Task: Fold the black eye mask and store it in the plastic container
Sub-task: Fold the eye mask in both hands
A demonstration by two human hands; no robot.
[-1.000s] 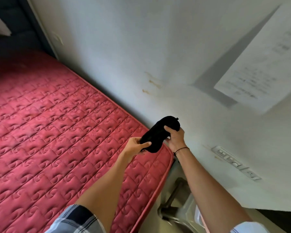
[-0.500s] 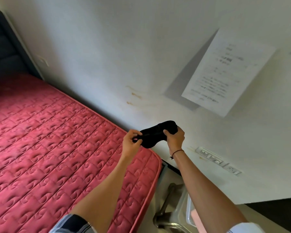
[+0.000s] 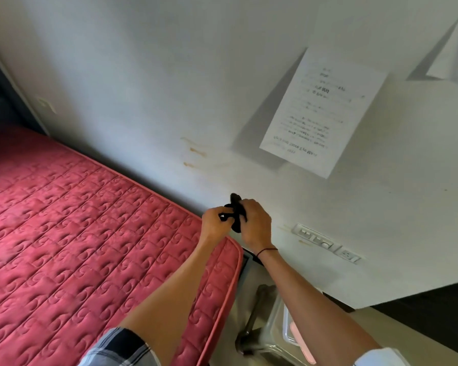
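The black eye mask (image 3: 236,210) is bunched small between my two hands, held in the air above the far corner of the red mattress. My left hand (image 3: 215,223) pinches its left end. My right hand (image 3: 257,223) wraps over its right side and hides most of it. Down at the lower right, the clear plastic container (image 3: 278,328) stands under my right forearm, with something pink inside it.
The red quilted mattress (image 3: 90,247) fills the left half. A white wall (image 3: 169,88) runs behind it, with a printed sheet of paper (image 3: 320,112) and a socket strip (image 3: 325,243). A metal frame (image 3: 251,328) sits beside the container.
My hands have come together, and the mask has gone from a stretched-out strip to a small bunched bundle. The view has shifted right and up along the wall.
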